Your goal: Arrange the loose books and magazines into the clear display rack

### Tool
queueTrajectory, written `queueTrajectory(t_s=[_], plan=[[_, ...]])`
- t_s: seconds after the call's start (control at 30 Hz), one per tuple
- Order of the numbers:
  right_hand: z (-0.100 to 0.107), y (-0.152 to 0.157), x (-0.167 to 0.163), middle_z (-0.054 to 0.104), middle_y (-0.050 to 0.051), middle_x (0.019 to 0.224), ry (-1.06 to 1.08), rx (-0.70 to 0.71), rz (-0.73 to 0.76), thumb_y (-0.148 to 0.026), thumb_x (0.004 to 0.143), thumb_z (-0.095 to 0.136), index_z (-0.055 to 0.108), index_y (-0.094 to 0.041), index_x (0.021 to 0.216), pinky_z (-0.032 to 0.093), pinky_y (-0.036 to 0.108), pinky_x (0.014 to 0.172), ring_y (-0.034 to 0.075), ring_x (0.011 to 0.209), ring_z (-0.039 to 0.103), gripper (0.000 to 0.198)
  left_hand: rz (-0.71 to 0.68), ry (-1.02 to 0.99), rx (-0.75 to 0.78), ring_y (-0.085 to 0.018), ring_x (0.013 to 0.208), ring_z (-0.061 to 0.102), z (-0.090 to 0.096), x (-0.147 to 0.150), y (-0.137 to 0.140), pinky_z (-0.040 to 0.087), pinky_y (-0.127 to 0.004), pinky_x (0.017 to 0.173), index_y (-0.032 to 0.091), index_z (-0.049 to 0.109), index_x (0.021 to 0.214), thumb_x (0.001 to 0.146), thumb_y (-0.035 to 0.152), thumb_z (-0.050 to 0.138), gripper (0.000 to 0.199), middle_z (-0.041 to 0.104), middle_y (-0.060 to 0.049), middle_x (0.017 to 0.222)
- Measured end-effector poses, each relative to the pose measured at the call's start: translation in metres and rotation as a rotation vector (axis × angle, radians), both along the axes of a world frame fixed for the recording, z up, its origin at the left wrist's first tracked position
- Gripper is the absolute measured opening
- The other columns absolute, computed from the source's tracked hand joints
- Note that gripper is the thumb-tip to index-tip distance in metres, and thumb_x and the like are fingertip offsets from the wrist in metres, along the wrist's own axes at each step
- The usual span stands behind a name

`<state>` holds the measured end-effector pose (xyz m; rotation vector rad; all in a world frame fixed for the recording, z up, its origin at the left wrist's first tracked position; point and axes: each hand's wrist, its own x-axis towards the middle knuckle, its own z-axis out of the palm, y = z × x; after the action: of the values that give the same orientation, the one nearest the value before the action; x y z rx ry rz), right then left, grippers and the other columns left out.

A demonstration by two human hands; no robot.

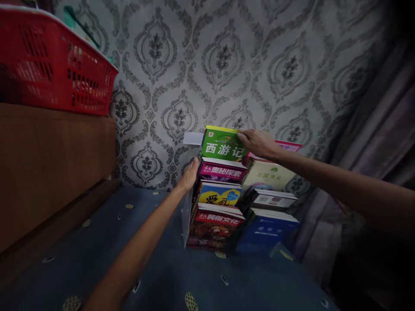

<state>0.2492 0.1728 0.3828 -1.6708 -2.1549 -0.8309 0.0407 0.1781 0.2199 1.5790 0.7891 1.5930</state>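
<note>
My right hand (259, 142) is closed on the top right corner of a green book (222, 149) with white characters on its cover. The book stands at the back of the left column in a tiered rack with clear sides (186, 216). Against the rack's left side is my left hand (189, 175), its fingers curled around the edge. Below the green book stand a purple book (223, 172), a yellow and blue book (220, 195) and a red and dark book (215, 226). The right column has a cream book (269, 175) and a blue book (267, 231), among others.
A red plastic basket (58, 65) sits on a brown wooden cabinet (55, 164) at the left. The rack stands on a dark blue patterned cloth (155, 268). Behind is a patterned wall (175, 82), with a greyish purple curtain (363, 142) on the right.
</note>
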Motion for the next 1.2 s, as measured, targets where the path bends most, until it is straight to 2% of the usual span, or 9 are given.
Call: queueTrajectory(t_s=[0.17,0.3,0.47,0.6,0.7,0.8,0.93,1.03,1.2], plan=[[-0.003,0.003,0.004,0.067,0.026,0.123,0.013,0.021,0.021,-0.028,0.103,0.03,0.066,-0.003,0.119,0.042,0.038,0.09,0.031,0.111,0.063,0.047,-0.094,-0.025,0.024,-0.025,0.15,0.029,-0.01,-0.002,0.011,0.02,-0.043,0.126,0.024,0.052,0.144,0.099,0.064,0.024,0.066,0.044,0.001,0.155],[-0.014,0.01,0.008,0.049,0.022,0.149,0.048,0.149,0.104,-0.03,0.099,0.038,0.06,-0.008,0.132,0.035,0.049,0.11,0.036,0.137,0.046,0.046,-0.072,-0.045,-0.009,-0.023,0.15,0.028,-0.017,-0.002,0.02,0.02,-0.042,0.125,0.021,0.043,0.15,0.098,0.066,0.022,0.072,0.035,-0.003,0.16],[-0.017,0.027,0.007,0.066,0.02,0.13,0.09,0.092,0.245,-0.034,0.097,0.036,0.056,-0.01,0.136,0.047,0.051,0.102,0.036,0.118,0.062,0.05,0.017,0.023,-0.007,-0.018,0.152,0.023,-0.014,-0.003,0.022,0.013,-0.036,0.126,0.018,0.032,0.155,0.099,0.063,0.029,0.072,0.03,-0.007,0.162],[-0.023,0.007,0.003,0.059,0.019,0.14,0.188,0.199,0.364,-0.039,0.096,0.042,0.055,-0.011,0.137,0.039,0.055,0.112,0.036,0.133,0.051,0.052,-0.032,-0.035,-0.006,-0.019,0.152,0.022,-0.02,-0.006,0.011,0.015,-0.037,0.126,0.016,0.028,0.156,0.098,0.063,0.027,0.075,0.026,-0.009,0.164],[-0.063,-0.046,-0.003,0.052,0.016,0.148,0.37,0.292,0.479,-0.046,0.099,0.039,0.047,-0.016,0.145,0.034,0.054,0.117,0.033,0.14,0.045,0.055,-0.069,-0.192,-0.005,-0.021,0.151,0.027,-0.043,-0.006,-0.011,0.019,-0.04,0.126,0.021,0.03,0.155,0.097,0.067,0.021,0.075,0.029,-0.007,0.164],[-0.134,-0.101,-0.01,0.051,0.01,0.15,0.609,0.224,0.536,-0.051,0.1,0.037,0.042,-0.027,0.149,0.037,0.049,0.117,0.028,0.14,0.046,0.054,-0.095,-0.265,-0.023,-0.021,0.15,0.029,-0.074,-0.002,-0.039,0.022,-0.039,0.126,0.024,0.034,0.154,0.096,0.07,0.022,0.075,0.034,-0.005,0.162],[-0.216,-0.119,-0.011,0.05,0.011,0.151,0.953,0.129,0.428,-0.058,0.098,0.041,0.044,-0.025,0.148,0.037,0.051,0.116,0.029,0.14,0.046,0.06,-0.051,-0.199,-0.068,-0.022,0.151,0.028,-0.099,0.008,-0.069,0.017,-0.038,0.127,0.019,0.039,0.152,0.092,0.074,0.028,0.082,0.034,-0.008,0.162],[-0.237,-0.102,-0.007,0.051,0.014,0.15,1.091,0.085,0.369,-0.066,0.094,0.043,0.047,-0.021,0.146,0.035,0.052,0.117,0.03,0.141,0.044,0.069,0.005,-0.133,-0.053,-0.024,0.151,0.028,-0.1,0.013,-0.079,0.016,-0.04,0.127,0.019,0.042,0.15,0.091,0.076,0.03,0.084,0.036,-0.008,0.161],[-0.234,-0.078,-0.004,0.058,0.016,0.143,1.267,-0.022,0.358,-0.072,0.086,0.046,0.056,-0.017,0.138,0.036,0.051,0.117,0.033,0.136,0.05,0.076,-0.006,-0.083,-0.044,-0.025,0.151,0.029,-0.091,0.016,-0.082,0.019,-0.041,0.126,0.018,0.044,0.149,0.089,0.079,0.031,0.087,0.037,-0.01,0.16]])
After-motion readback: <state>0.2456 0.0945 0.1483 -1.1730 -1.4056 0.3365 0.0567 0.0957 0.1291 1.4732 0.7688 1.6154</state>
